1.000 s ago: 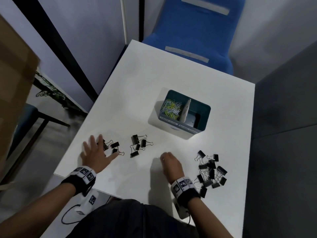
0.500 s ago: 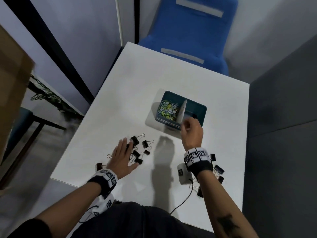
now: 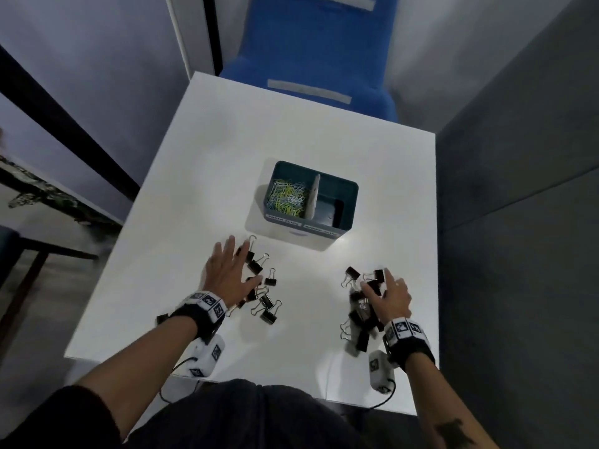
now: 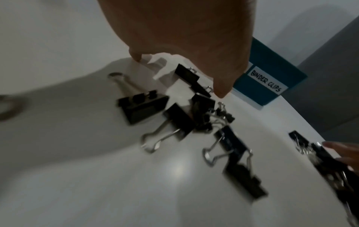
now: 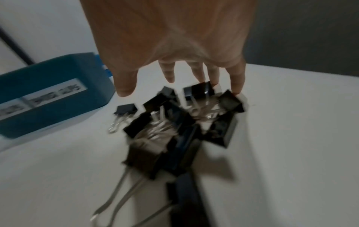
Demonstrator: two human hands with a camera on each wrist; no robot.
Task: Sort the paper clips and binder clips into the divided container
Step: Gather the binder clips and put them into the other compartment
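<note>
A teal divided container (image 3: 346, 202) stands mid-table; its left compartment holds several coloured paper clips (image 3: 287, 197), and its right one looks nearly empty. My left hand (image 3: 238, 262) lies flat with fingers spread on the left pile of black binder clips (image 3: 264, 298). My right hand (image 3: 381, 285) reaches down onto the right pile of binder clips (image 3: 358, 314), fingertips (image 5: 238, 89) touching the top ones. In the left wrist view the thumb (image 4: 221, 90) hovers over clips (image 4: 143, 106) before the container's "BINDER CLIPS" label (image 4: 267, 83).
One stray binder clip (image 3: 162, 318) lies by my left wrist near the table's left edge. A blue chair (image 3: 311, 43) stands behind the white table (image 3: 227, 140). A grey partition (image 3: 518, 222) runs along the table's right side.
My right hand went up to the container's right compartment, then came back down onto the right pile. My left hand slid right, pushing its clips into the middle group.
</note>
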